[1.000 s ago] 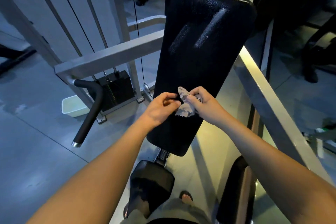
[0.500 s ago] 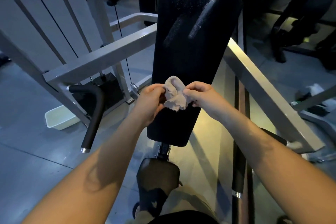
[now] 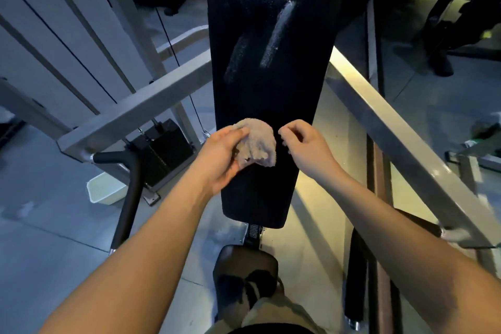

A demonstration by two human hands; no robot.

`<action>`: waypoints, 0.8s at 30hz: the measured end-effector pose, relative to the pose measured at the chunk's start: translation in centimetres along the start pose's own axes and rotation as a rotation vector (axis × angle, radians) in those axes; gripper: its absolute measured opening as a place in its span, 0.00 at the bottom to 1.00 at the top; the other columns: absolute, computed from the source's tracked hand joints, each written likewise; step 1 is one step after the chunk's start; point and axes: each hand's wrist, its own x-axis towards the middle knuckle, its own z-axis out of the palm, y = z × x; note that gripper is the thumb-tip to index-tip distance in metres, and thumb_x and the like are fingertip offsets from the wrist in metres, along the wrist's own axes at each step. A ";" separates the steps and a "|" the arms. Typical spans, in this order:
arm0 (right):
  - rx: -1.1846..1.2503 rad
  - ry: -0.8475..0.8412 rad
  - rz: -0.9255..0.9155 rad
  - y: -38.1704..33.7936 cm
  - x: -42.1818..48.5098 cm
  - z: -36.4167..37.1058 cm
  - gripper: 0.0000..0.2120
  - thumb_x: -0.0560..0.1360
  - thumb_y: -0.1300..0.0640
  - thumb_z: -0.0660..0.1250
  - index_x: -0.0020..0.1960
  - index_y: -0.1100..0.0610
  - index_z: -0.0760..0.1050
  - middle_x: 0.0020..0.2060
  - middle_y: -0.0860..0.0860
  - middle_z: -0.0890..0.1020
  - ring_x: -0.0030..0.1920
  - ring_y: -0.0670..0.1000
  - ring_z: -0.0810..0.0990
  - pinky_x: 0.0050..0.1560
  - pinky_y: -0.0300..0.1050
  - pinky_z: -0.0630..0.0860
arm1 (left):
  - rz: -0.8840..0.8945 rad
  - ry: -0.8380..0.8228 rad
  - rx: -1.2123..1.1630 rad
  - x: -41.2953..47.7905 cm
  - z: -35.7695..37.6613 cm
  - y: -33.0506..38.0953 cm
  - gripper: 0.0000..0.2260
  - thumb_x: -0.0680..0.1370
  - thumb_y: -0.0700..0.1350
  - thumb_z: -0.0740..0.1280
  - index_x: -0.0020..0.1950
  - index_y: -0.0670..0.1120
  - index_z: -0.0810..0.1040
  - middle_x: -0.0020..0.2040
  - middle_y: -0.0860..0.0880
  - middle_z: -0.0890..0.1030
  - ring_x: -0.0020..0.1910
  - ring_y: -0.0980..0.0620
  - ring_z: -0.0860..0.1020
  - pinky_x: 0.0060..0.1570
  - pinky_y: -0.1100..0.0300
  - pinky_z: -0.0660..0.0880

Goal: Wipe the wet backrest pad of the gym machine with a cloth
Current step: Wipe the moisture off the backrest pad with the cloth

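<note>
Machine frame [image 3: 141, 114]: grey steel beams run along both sides of the pad. I judge that my elbows must stay inside them as I sweep.
Backrest pad [image 3: 271, 95]: black, long and tilted away from me, with its top edge far off and its bottom edge near, above the seat [image 3: 244, 266]. Fine droplets glint along the top edge.
Wet streaks [image 3: 276, 35]: two slanted pale marks lie in the pad's upper half, the right one brighter. That half looks unwiped, so I judge the job barely begun.
Left hand [image 3: 219, 160]: curled round the cloth at the pad's left edge, in the lower half.
Right hand [image 3: 303, 144]: empty, fingers loosely curled, near the pad's right edge. It is just beside the cloth and not touching it.
Cloth [image 3: 257, 141]: small, pale and bunched, in front of the pad's lower middle. I cannot tell whether it touches the pad.
Doing it well: I should flatten the cloth under my palm and start at the top edge. Then I pull straight, overlapping strokes down to the bottom edge, turning to a dry face once it soaks.
</note>
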 end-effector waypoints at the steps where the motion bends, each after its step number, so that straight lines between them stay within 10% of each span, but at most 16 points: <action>1: 0.081 -0.046 -0.008 0.0 0.1 -0.1 0.08 0.83 0.47 0.64 0.49 0.48 0.79 0.44 0.44 0.82 0.46 0.42 0.80 0.49 0.41 0.76 | -0.003 0.003 -0.037 0.2 0.3 0.1 0.13 0.84 0.40 0.61 0.66 0.37 0.74 0.60 0.36 0.82 0.60 0.40 0.81 0.61 0.45 0.79; 5: 0.174 -0.137 -0.098 0.3 0.9 -0.4 0.06 0.80 0.47 0.71 0.53 0.48 0.80 0.45 0.43 0.83 0.47 0.42 0.82 0.47 0.35 0.77 | -0.012 -0.005 -0.127 1.6 1.2 0.0 0.14 0.84 0.41 0.61 0.68 0.38 0.73 0.62 0.35 0.81 0.63 0.38 0.79 0.65 0.42 0.75; 10: 0.200 -0.073 -0.072 0.5 2.7 -2.0 0.05 0.82 0.57 0.67 0.54 0.53 0.82 0.45 0.48 0.83 0.45 0.44 0.81 0.44 0.32 0.77 | 0.067 0.253 0.296 3.4 2.8 -0.7 0.17 0.80 0.46 0.70 0.67 0.46 0.73 0.60 0.43 0.82 0.56 0.46 0.83 0.57 0.47 0.81; 14: 0.397 -0.066 0.020 0.7 3.6 -3.1 0.07 0.81 0.57 0.69 0.58 0.52 0.78 0.45 0.46 0.83 0.44 0.41 0.81 0.45 0.37 0.77 | 0.166 0.058 0.505 4.7 3.4 -0.8 0.27 0.79 0.42 0.70 0.76 0.55 0.66 0.65 0.53 0.77 0.62 0.54 0.79 0.61 0.56 0.77; 19: 0.161 0.126 -0.039 1.3 4.0 -2.6 0.02 0.80 0.52 0.68 0.51 0.50 0.77 0.47 0.46 0.81 0.49 0.42 0.79 0.49 0.38 0.77 | 0.155 0.122 0.546 4.8 4.8 -0.2 0.08 0.78 0.46 0.72 0.55 0.45 0.83 0.50 0.43 0.85 0.53 0.42 0.83 0.59 0.43 0.79; 24: -0.044 0.039 -0.151 1.1 3.3 -2.5 0.13 0.78 0.41 0.69 0.59 0.46 0.79 0.54 0.42 0.77 0.56 0.39 0.75 0.54 0.33 0.71 | 0.089 0.027 0.283 5.0 5.5 1.2 0.08 0.81 0.40 0.65 0.52 0.40 0.84 0.48 0.39 0.84 0.47 0.46 0.82 0.50 0.53 0.81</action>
